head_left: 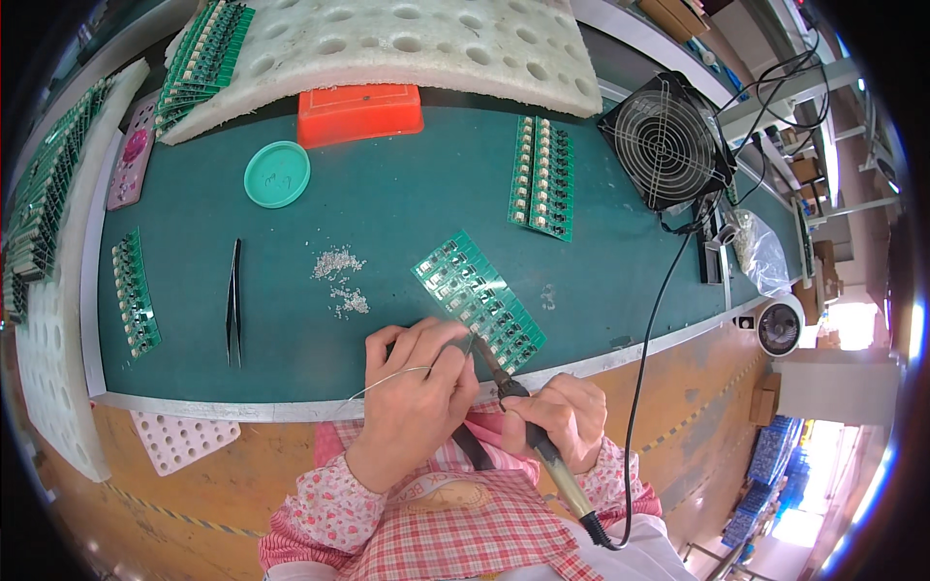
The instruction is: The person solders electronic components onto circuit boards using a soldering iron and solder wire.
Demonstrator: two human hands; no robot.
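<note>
My right hand (567,416) is closed around a soldering iron (552,450), its tip pointing up and left at the near edge of a green circuit board panel (480,295). The panel lies tilted on the green mat and carries rows of small white and dark parts. My left hand (417,387) is closed in a pinch on a thin solder wire (387,381), which trails back over the hand. Its fingertips sit beside the iron's tip at the panel's left edge; the exact contact point is hidden by the fingers.
Small clear bits (339,276) lie in piles left of the panel, with black tweezers (233,302) and a round green lid (277,174) beyond. Other boards (542,179) lie around. A red box (358,114), foam block (407,48) and black fan (664,140) stand behind. The iron's cord (647,339) runs right.
</note>
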